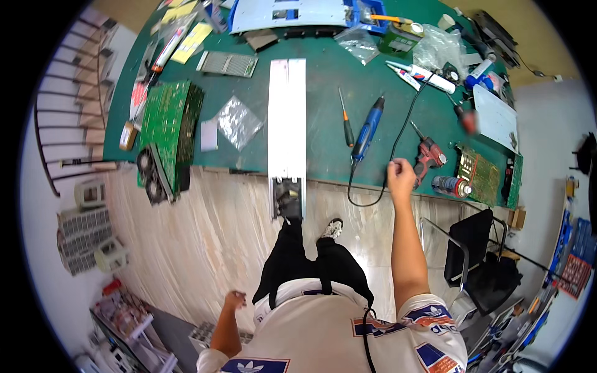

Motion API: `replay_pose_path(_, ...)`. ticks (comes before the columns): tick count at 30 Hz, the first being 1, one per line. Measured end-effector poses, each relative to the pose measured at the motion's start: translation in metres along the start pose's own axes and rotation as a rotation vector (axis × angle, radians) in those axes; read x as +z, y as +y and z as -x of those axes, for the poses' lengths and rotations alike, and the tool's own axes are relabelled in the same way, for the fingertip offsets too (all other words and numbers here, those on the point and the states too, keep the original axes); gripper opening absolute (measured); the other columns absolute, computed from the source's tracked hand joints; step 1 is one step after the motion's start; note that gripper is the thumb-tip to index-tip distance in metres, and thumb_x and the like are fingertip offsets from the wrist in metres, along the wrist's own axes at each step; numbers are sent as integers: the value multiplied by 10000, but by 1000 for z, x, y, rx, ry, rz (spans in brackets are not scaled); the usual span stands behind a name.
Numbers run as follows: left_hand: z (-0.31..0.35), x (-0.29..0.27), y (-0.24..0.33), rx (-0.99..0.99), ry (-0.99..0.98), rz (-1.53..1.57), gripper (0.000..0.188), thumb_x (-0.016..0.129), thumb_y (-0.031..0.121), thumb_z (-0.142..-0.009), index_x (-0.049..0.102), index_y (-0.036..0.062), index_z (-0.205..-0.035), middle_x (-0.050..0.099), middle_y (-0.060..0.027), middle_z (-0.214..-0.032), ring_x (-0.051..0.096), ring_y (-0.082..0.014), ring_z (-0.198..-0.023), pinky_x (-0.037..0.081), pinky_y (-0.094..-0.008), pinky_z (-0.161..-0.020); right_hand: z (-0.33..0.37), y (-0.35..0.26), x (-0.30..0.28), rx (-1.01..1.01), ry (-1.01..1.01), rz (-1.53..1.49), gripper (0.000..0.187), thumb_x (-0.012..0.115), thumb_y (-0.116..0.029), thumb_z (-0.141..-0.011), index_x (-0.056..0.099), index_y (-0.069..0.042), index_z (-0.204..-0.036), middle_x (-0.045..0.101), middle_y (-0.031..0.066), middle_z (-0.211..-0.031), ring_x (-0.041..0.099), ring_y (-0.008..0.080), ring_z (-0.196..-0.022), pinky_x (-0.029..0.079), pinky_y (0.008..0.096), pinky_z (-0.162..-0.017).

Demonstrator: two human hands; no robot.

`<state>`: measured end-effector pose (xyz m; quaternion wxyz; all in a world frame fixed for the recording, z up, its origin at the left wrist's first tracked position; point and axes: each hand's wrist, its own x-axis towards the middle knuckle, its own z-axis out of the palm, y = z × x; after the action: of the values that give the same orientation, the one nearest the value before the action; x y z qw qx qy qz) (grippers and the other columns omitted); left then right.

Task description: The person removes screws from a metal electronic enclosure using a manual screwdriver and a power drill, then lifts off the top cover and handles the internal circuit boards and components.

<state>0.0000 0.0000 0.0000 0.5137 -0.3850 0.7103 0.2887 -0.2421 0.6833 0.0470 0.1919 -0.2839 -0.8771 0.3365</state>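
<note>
My right hand [401, 174] is over the near edge of the green workbench, its fingers curled together beside a black cable [398, 138]; whether anything is inside them is hidden. Just right of it lies a red cordless drill [429, 155]. The cable runs past the hand and loops back to a blue electric screwdriver [368, 129]. Left of that rests a hand screwdriver [346, 118] with a dark handle. Low at my side hangs my left hand [235, 299], fingers loosely apart, holding nothing. A long pale metal rail [287, 118] projects over the bench edge toward me.
Green circuit boards with fans [165, 118] overhang the bench's left edge. At right are a spray can [452, 186], a blurred red-handled screwdriver [467, 120], glue tubes [433, 79] and a circuit board [477, 174]. A black chair [471, 239] stands at right below the bench.
</note>
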Motion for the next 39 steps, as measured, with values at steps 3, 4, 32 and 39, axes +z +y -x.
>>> replay_pose_path(3, -4, 33, 52, -76, -61, -21, 182, 659, 208, -926, 697, 44, -996, 704, -88, -780, 716, -216, -630, 528, -340, -502, -57, -22, -9, -107, -38, 124, 171, 745, -134, -814, 676, -14, -914, 640, 122, -714, 636, 300, -649, 516, 411, -638)
replay_pose_path(4, -2, -2, 57, -26, -38, 3, 181, 654, 204, -929, 696, 44, -1002, 704, -91, -782, 716, -215, -628, 530, -338, -509, -51, -36, 19, -75, -113, 111, 218, 751, -152, -812, 670, -15, -960, 655, 136, -780, 651, 310, -707, 528, 422, -667)
replay_pose_path(32, 165, -28, 500, 1880, 230, -437, 326, 639, 161, -924, 655, -3, -1205, 617, -197, -1273, 592, -318, -1194, 451, -405, -1024, 339, -190, -81, 641, -276, -808, 437, 584, -232, -983, 536, 16, -1339, 613, 60, -814, 547, 104, -639, 433, 240, -612)
replay_pose_path(39, 161, -7, 607, 2431, 115, -920, 428, 491, 318, -991, 667, 44, -1268, 589, -196, -1367, 524, -388, -1302, 400, -463, -1084, 355, -219, -12, 571, -182, -935, 370, 642, -42, -910, 629, 38, -1272, 652, 80, -808, 560, 90, -673, 461, 244, -633)
